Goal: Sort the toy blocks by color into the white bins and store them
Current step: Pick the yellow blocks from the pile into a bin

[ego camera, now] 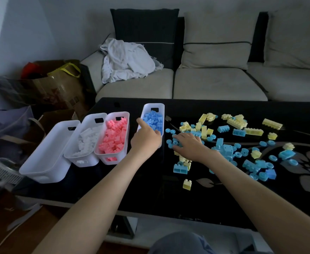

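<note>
Head camera: left hand [146, 139] grips the near end of the blue-block bin [147, 107]; right hand [189, 145] lies spread, fingers flat, on loose blue blocks [169, 142] just right of it.

We see 4 white bins [46, 158], pink blocks [113, 136], white blocks [88, 139], blue blocks [153, 118], pale yellow blocks [203, 132], our glossy black table [150, 189] with a grey flower pattern.

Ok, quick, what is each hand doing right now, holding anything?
Left hand: at the blue bin rim, index finger straight; a grip cannot be told.
Right hand: open, fingers spread flat on blue blocks.
</note>
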